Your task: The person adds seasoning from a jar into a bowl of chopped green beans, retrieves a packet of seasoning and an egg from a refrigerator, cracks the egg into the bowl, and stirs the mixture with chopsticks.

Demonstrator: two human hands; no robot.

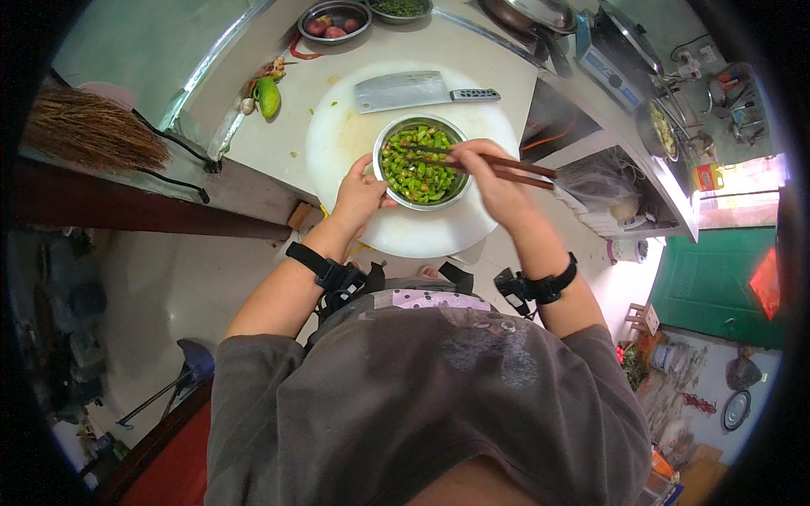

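A steel bowl (420, 207) full of chopped green peppers (417, 174) stands on a round white cutting board (417, 237). My left hand (357, 196) grips the bowl's left rim, thumb and fingers about its edge. In my right hand (497, 177) is a pair of dark wooden chopsticks (528, 167); their tips reach into the chopped peppers. Behind the bowl a cleaver (405, 92) lies flat on the board, its patterned handle pointing right.
Left on the counter (259, 155) lie a green cucumber-like vegetable (269, 99) and a garlic bulb (247, 105). Farther back are a bowl of reddish round produce (333, 26) and a bowl of chopped greens (400, 7). A lidded pan (538, 16) and a cooktop (610, 79) stand at right.
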